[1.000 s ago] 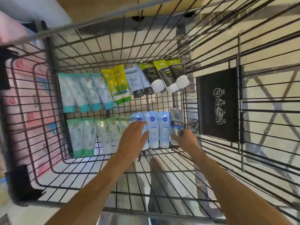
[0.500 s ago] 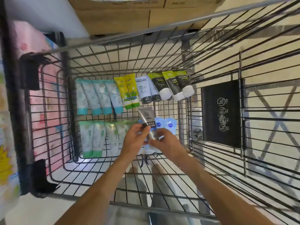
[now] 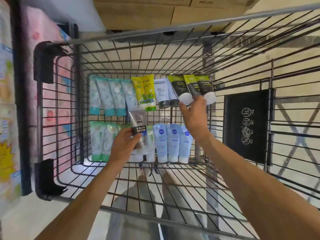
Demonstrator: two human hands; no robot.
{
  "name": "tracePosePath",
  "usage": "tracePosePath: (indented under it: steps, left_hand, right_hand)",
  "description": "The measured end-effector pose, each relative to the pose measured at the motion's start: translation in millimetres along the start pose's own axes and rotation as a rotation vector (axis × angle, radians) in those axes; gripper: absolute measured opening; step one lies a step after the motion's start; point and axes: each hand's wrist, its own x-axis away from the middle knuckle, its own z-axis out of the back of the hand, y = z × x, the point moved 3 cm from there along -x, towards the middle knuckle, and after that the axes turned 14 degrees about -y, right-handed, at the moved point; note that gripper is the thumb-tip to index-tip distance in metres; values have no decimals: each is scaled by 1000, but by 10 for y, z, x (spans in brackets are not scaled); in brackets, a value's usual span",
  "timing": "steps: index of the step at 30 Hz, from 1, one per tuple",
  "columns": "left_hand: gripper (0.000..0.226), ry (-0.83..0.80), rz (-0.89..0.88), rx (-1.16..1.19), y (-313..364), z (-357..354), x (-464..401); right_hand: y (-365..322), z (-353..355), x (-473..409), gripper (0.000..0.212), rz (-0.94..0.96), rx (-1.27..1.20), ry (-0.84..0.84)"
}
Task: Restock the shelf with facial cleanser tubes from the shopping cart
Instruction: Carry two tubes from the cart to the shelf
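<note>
Arms: both bare from the frame's lower edge up to the wrists; no sleeve shows on either
Left hand (image 3: 125,144): bare; no glove, ring or watch visible
Right hand (image 3: 194,116): bare; no glove, ring or wrist strap visible
Legs: seen through the cart's wire floor, in grey trousers; footwear too blurred to tell

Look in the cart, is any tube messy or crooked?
Mostly no. The tubes lie in two tidy rows on the shopping cart floor. Only the three black-and-green tubes at the far right lean sideways and overlap, where the right hand reaches. The left hand holds a silver tube. Nothing looks spilled or broken.
</note>
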Motion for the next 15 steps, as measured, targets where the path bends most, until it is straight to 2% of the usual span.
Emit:
tracePosePath:
  steps: [4,7,10,13,15]
  left_hand:
    - [20,19,2,20,-42,103,3]
    - [20,37,9,39,-46,113,-10]
    - [21,48,16,57,-66,104,-49]
    - [20,40,19,66,-74,86,-73]
    - [21,37,31,35,-82,94,-81]
  right_hand:
    - [-32,-113,-355,66,-132,58,44]
    - [-13,-204,-425,51,-184,160,128]
    - [13,-236,-418,56,-159,6,185]
    - [25,-264,-428,54,-230,-98,182]
    - [54,-273,-379,53,-238,-313,147]
